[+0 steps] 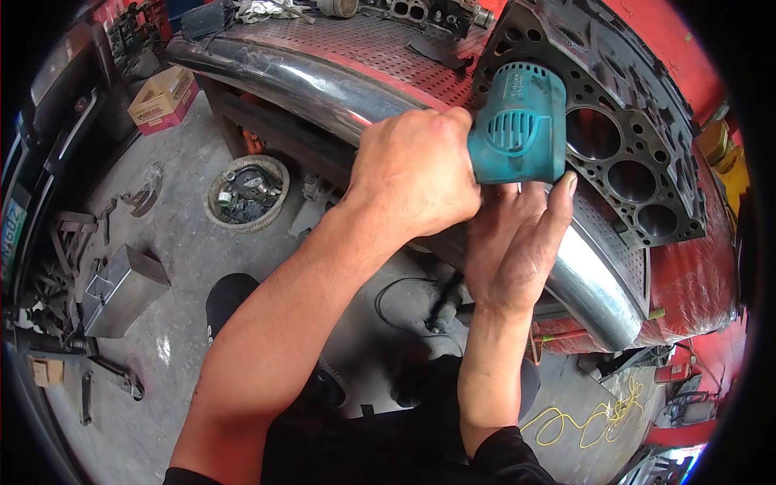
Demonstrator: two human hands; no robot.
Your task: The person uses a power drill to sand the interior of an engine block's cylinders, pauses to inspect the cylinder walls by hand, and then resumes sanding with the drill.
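A teal power drill (519, 125) with slotted vents is held in front of the engine block (622, 153), its rear housing towards me. My left hand (416, 170) is closed in a fist at its left side, around what looks like the grip, which the hand hides. My right hand (517, 250) is palm up beneath the housing, thumb stretched along its lower right side. The other right fingers pass behind the drill and are mostly hidden. The drill's front end is out of sight. Several round cylinder bores show in the block's flat face.
The block rests on a perforated metal bench (356, 52) with a rounded chrome edge (307, 77). More engine parts (440, 16) lie at the back. On the floor are a basket of parts (246, 194), a cardboard box (164, 101), a metal box (125, 291) and a yellow cord (594, 416).
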